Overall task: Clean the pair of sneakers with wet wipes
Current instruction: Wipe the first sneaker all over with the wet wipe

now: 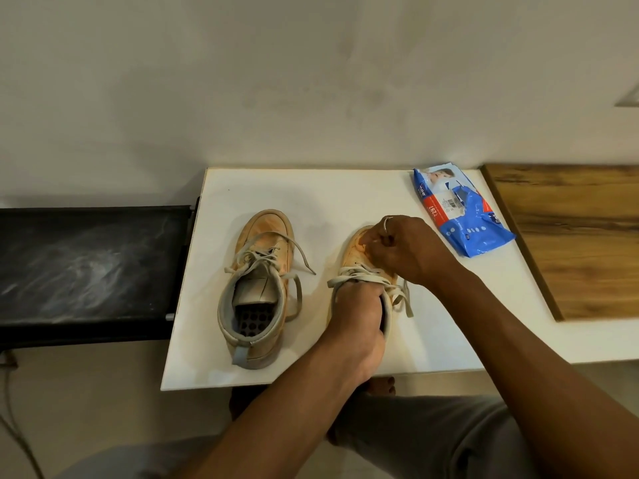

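Observation:
Two tan, orange-stained sneakers with pale laces stand on a white board. The left sneaker stands free, its opening facing me. My left hand is pushed into the opening of the right sneaker and grips its collar. My right hand, a ring on one finger, lies curled over that shoe's toe and presses on it. A small pale bit shows under its fingers; I cannot tell whether it is a wipe. The blue wet wipes pack lies at the board's far right.
A black bench adjoins the board's left edge. A wooden panel lies to the right of the board. A white wall rises behind. My grey-trousered legs and bare feet are below the board's near edge.

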A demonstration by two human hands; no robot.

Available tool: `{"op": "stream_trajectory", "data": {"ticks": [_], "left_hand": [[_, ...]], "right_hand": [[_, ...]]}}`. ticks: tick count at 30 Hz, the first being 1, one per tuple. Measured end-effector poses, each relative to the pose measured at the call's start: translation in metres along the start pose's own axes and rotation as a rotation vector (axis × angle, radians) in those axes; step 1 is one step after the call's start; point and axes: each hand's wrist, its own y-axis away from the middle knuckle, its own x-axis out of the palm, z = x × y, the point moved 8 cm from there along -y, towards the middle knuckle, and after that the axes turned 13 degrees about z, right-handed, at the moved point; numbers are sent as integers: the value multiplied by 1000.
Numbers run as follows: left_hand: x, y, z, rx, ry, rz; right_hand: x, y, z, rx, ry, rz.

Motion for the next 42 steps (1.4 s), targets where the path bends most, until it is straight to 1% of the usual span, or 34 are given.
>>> {"op": "stream_trajectory", "data": {"ticks": [3, 4, 7, 9, 10, 12, 14, 15, 18, 20, 23, 25, 26, 28, 30, 32, 33, 35, 36, 38, 40, 42], "left_hand": [[-2, 2, 0, 3, 14, -34], [-3, 1, 0, 25, 26, -17], [0, 1, -1, 91, 68, 25], [-1, 1, 2, 49, 53, 6], [-3, -1, 4, 20, 49, -7], [-3, -4, 3, 45, 56, 9], [-2, -1, 3, 26, -9, 1], [-2, 1, 2, 5, -29, -12], [-3, 0, 3, 1, 44, -25], [-4, -1, 4, 2, 72, -34], [-4, -1, 3, 8, 27, -23], [-3, -1, 3, 5, 16, -26], [-4, -1, 3, -5, 23, -32], [-4, 0, 3, -2, 69, -27], [-3, 0, 4, -3, 93, -17], [-3, -1, 3, 30, 90, -4], [-2, -1, 2, 62, 84, 11], [-1, 0, 1, 57, 51, 11], [-1, -1, 1, 23, 35, -2], [-2, -1, 4, -13, 66, -13], [-1, -1, 3, -16, 100, -19], [-3, -2, 4, -3, 71, -25]], "right_hand": [[-9, 0, -7, 69, 72, -137], [-7, -1, -6, 60, 61, -136], [4, 1, 3, -7, -30, -10], [1, 3, 2, 13, -10, 14], [-2, 3, -3, 45, -2, -10], [-10, 3, -10, 90, 34, -98], [-11, 3, -8, 72, 69, -165], [-8, 2, -5, 48, 51, -154], [4, 2, 2, -20, -51, -17], [2, 2, -2, 4, -46, -1], [-8, 1, -11, 80, 25, -110], [-11, 1, -9, 67, 73, -188], [-9, 1, -6, 41, 53, -173], [1, 0, 0, -6, -36, -66], [3, 1, -1, -7, -40, -12], [-3, 1, -10, 51, -23, -43], [-6, 1, -13, 70, -8, -86], [-10, 3, -9, 45, 25, -168], [-8, 3, -5, 18, 19, -164], [1, 2, 3, -30, -29, -81], [3, 1, 0, 2, -29, -16], [-3, 1, -10, 72, -18, -51]]}}
